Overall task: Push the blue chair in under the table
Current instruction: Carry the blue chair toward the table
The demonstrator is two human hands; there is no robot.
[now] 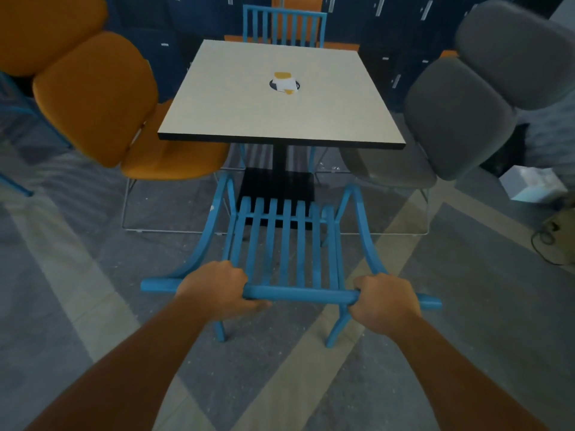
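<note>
I take the table (264, 98) as my landmark: a square, pale-topped table on a black centre post with a dark square foot. On the near side of it stands the blue chair (286, 244), its slatted back toward me and its front toward the table; the seat front lies just short of the table's near edge, over the black foot, so most of the chair stands out from under the top. My left hand (217, 289) is wrapped around the chair's top rail left of the slats, fingers curled over the bar and thumb beneath, a full closed hold. My right hand (384, 298) grips the same rail right of the slats, likewise closed tight around the bar. Both forearms reach out from the bottom of the view toward the rail. The two rear legs of the chair rest on the patterned grey and beige floor (93, 290) just beyond my hands. At the table's left side sits an orange padded chair (102, 101) with its seat partly under the top; at the right side sits a grey padded chair (460, 116) placed the same way. At the far side a second blue slatted chair (284, 24) stands close against the table edge. Near the middle of the tabletop lies a small round dark insert with white and yellow scraps (284, 84) on it.
</note>
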